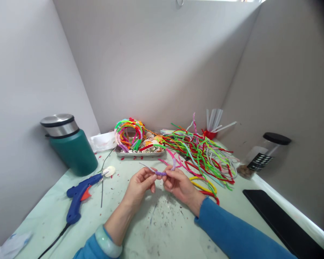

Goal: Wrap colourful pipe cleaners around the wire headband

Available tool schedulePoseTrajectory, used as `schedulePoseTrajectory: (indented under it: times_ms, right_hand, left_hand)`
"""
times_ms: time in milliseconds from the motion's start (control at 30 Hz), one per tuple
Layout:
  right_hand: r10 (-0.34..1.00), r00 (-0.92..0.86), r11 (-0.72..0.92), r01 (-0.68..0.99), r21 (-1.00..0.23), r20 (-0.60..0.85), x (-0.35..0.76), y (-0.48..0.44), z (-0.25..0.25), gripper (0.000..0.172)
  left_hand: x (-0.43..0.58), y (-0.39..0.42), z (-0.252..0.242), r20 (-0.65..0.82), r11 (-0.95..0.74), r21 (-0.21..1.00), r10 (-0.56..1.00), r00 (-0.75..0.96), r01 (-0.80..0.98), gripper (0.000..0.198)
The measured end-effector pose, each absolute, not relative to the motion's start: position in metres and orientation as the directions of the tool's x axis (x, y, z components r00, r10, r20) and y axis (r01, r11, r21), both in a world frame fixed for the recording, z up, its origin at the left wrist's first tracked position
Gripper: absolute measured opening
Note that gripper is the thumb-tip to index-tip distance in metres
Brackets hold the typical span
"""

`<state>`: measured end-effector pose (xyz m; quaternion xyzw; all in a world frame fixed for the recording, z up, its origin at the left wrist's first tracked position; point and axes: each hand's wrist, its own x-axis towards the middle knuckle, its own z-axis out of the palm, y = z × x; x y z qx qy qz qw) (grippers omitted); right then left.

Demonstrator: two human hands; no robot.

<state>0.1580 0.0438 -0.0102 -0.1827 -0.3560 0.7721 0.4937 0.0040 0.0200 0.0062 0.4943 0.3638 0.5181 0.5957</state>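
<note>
A purple pipe cleaner [161,173] is held between my two hands above the middle of the table. The fingers of my left hand [142,181] pinch its left part, where a thin pale end sticks out up and to the left. My right hand [179,182] pinches the right part, close to the left fingertips. From there a lighter purple length rises in a curve behind the right fingers, toward pink, green and red lengths that reach the metal tray [140,154]. Coiled colourful pipe cleaners [129,133] rest on the tray's left side, with small discs beside them.
On the left are a blue glue gun [77,201], its nozzle by a whitish disc [109,171], and a green bottle [72,151]. Tangled pipe cleaners [205,154] spread at right, before a red cup [210,134] of white sticks. A jar [261,154] and black slab [283,219] lie farther right.
</note>
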Motion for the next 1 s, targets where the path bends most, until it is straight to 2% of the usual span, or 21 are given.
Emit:
schedulePoseTrajectory:
  times_ms: [233, 433, 633, 800, 900, 1000]
  right_hand:
    - [0.875, -0.481, -0.295, -0.606, -0.738, 0.045, 0.1579, 0.0432, -0.0098, 0.011]
    - [0.887, -0.458, -0.246, -0.582, -0.775, 0.062, 0.1579, 0.0437, -0.0117, 0.011]
    - [0.925, -0.369, -0.131, -0.533, -0.836, 0.090, 0.1558, 0.0427, -0.0148, 0.013]
    - [0.927, -0.369, -0.165, -0.555, -0.815, 0.064, 0.1557, 0.0432, -0.0143, 0.013]
    - [0.938, -0.344, -0.176, -0.576, -0.798, 0.042, 0.1565, 0.0454, -0.0151, 0.015]
    - [0.949, -0.313, -0.156, -0.568, -0.808, 0.036, 0.1570, 0.0466, -0.0170, 0.016]
  left_hand:
    - [0.0059, 0.0196, 0.0074, 0.044, -0.010, 0.973, 0.989, 0.142, -0.231, 0.024]
    - [0.0044, 0.0229, 0.0033, 0.025, 0.001, 0.976, 0.993, 0.118, -0.216, 0.027]
    - [0.0028, 0.0258, 0.0006, -0.006, 0.017, 0.986, 0.998, 0.068, -0.168, 0.031]
    - [0.0040, 0.0249, 0.0022, -0.002, 0.022, 0.981, 0.995, 0.101, -0.195, 0.030]
    - [0.0033, 0.0269, 0.0007, 0.037, -0.040, 0.979, 0.999, -0.017, -0.198, 0.043]
    - [0.0002, 0.0292, -0.0010, 0.165, -0.179, 0.983, 0.957, -0.238, -0.037, 0.052]
